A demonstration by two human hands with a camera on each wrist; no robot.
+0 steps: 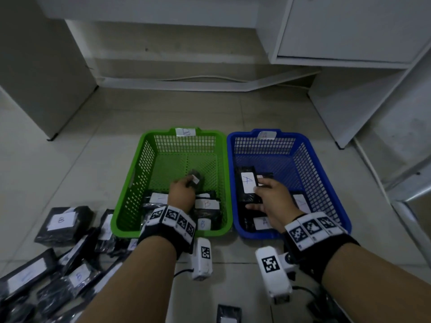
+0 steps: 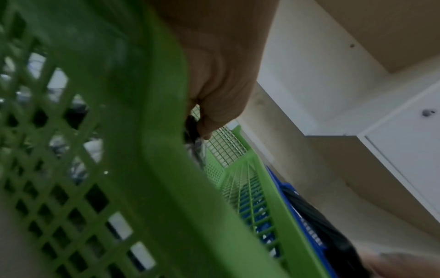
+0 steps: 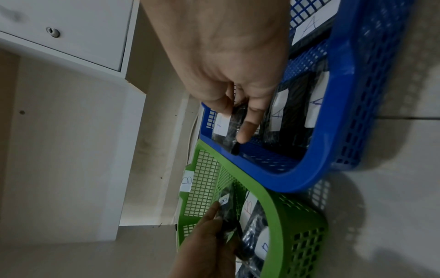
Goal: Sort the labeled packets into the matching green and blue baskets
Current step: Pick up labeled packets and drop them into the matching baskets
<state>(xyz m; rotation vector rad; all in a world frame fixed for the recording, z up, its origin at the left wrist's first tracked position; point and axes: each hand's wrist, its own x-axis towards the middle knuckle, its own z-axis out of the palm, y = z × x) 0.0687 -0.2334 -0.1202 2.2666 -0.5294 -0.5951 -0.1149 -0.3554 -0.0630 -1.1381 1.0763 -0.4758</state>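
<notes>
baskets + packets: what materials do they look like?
Green basket and blue basket: likely moulded plastic, semi-gloss; uniform colour, perforated lattice walls, thick rounded rims. Packets, like the one the left hand holds and the one the right hand holds: apparently glossy black plastic film, wrinkled with highlights. Their labels look like matte white paper with handwritten letters.

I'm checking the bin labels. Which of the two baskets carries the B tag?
The green basket, on the left, has the B tag on its far rim; the blue basket beside it is tagged A.
</notes>
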